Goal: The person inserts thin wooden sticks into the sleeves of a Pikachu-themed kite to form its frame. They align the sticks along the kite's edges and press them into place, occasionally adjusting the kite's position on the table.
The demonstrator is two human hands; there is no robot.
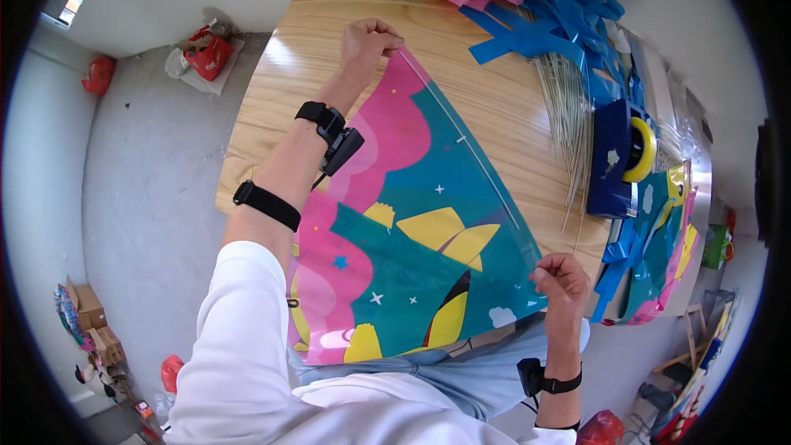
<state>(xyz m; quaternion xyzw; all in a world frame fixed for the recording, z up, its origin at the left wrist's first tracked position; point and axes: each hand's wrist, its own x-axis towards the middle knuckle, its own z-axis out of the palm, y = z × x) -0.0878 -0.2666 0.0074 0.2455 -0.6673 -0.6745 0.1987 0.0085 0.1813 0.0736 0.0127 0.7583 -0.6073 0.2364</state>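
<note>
A colourful printed sheet (404, 239) in pink, teal and yellow lies on the wooden table (297, 91) and hangs over its near edge. A thin pale stick (470, 152) runs along the sheet's right edge. My left hand (369, 39) pinches the sheet's far corner and the stick's far end. My right hand (562, 274) is closed on the sheet's near right corner at the stick's other end.
A blue tape dispenser with a yellow roll (622, 152) stands at the table's right. Beside it lie a bundle of thin sticks (568, 107), blue ribbon strips (560, 16) and more printed sheets (659, 239). A red bag (206, 53) sits on the grey floor.
</note>
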